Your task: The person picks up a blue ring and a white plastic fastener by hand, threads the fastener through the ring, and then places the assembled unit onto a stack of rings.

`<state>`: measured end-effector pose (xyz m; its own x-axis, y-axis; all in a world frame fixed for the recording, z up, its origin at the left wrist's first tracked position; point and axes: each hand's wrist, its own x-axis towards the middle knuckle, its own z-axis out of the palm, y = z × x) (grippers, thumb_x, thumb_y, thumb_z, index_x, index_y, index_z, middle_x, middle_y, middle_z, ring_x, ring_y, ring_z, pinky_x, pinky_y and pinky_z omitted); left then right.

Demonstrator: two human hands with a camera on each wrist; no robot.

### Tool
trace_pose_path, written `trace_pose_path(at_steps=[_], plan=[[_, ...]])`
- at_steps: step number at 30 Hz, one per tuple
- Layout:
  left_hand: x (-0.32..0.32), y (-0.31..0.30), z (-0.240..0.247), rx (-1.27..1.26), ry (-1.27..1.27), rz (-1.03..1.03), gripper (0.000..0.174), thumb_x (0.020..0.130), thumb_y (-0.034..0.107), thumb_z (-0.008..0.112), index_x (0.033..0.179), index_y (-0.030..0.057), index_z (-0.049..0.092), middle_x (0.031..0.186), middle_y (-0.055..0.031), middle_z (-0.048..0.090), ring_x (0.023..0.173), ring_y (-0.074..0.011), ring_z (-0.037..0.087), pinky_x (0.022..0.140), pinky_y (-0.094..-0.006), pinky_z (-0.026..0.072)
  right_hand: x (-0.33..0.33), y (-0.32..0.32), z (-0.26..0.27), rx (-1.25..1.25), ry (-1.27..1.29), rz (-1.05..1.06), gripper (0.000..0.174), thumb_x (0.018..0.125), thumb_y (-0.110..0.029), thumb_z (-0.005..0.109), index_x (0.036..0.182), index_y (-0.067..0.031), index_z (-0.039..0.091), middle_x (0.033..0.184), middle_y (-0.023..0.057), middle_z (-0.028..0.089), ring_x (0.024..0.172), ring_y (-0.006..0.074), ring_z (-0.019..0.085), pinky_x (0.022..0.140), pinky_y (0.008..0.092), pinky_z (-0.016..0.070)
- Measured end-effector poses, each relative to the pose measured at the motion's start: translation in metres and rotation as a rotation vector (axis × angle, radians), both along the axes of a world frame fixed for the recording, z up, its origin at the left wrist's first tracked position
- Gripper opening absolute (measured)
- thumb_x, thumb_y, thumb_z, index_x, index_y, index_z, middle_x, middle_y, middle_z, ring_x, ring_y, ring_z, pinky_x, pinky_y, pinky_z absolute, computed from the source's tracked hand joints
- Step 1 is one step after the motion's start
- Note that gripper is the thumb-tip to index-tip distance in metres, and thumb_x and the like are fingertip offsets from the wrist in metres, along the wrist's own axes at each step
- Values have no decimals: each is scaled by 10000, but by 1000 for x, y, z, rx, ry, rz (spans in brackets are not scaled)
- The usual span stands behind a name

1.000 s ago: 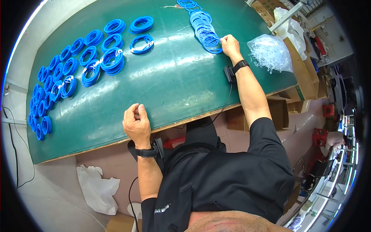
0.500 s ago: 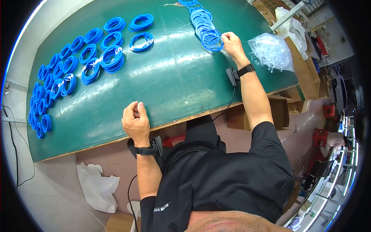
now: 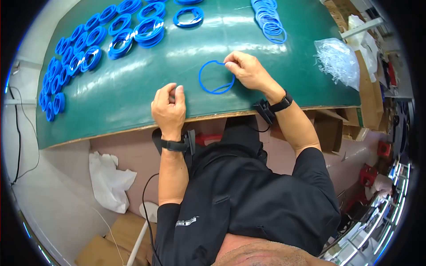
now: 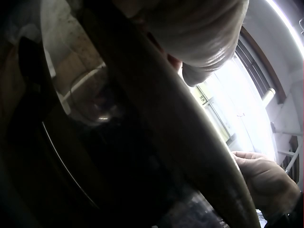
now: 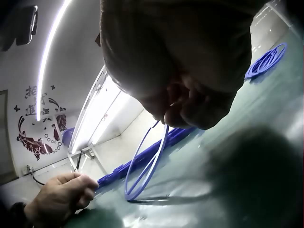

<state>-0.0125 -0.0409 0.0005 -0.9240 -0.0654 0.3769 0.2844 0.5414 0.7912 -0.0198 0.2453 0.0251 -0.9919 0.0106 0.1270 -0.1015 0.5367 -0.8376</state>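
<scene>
Thumb and fingertips of my right hand [image 3: 250, 73] pinch a single loop of thin blue tubing [image 3: 216, 93] near its upper right. In the right wrist view the loop [image 5: 131, 195] hangs below the fingertips, its lower end close over the green table. Over the table's front edge, left of that loop, my left hand [image 3: 168, 108] rests with loosely curled fingers and nothing visible in it. A row of overlapping blue loops [image 3: 267, 20] lies farther back on the right. Bundled blue coils [image 3: 148, 33] stand in several rows at the left.
The green table [image 3: 177, 66] ends in a wooden front edge just before the body. A plastic bag of clear strips [image 3: 338, 62] sits at its right end, beside cardboard [image 3: 370, 88]. A cable runs down from each wrist camera.
My right hand has come from the overlapping row toward the body, bringing one blue loop with it. The head view has shifted; the left hand stays near the table's front edge.
</scene>
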Motion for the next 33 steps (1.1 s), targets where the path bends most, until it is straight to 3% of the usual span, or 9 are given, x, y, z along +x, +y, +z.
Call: trace_pose_path(at_steps=[6,15,18,22,33], plan=[[0,-2,5,-120,60,-99,186,912,185,846,1072,123,776,898,-6,727,728,-200,645,750,-391,482,-4,-48,-14,255,233,167,204,973,-110,744,1150,-15,707,973,163,711,896,356,710,804,434,575],[-1,-1,-1,-255,63,-78,152,886,138,825,1030,153,780,949,-3,745,827,-230,692,790,-408,479,31,-70,-4,261,302,159,290,911,-135,820,1165,-43,714,1114,143,718,996,361,711,876,461,568],[-1,-1,-1,-270,55,-76,133,894,135,818,1021,154,784,950,-7,745,855,-239,702,791,-413,482,51,-75,-1,420,428,162,357,876,-140,848,1199,-52,722,1213,121,724,1118,350,699,966,462,556],[-2,-1,-2,-294,64,-91,114,907,135,814,1017,155,790,961,-9,744,889,-251,709,797,-422,489,56,-77,-12,379,447,172,418,850,-142,869,1232,-51,726,1299,121,713,1213,353,679,1049,464,540],[-8,5,1,-409,147,-142,87,943,136,801,1029,155,800,1000,-12,735,935,-272,707,807,-438,509,56,-79,-10,373,435,215,395,861,-117,863,1215,-13,722,1319,141,701,1256,357,671,1108,459,539]])
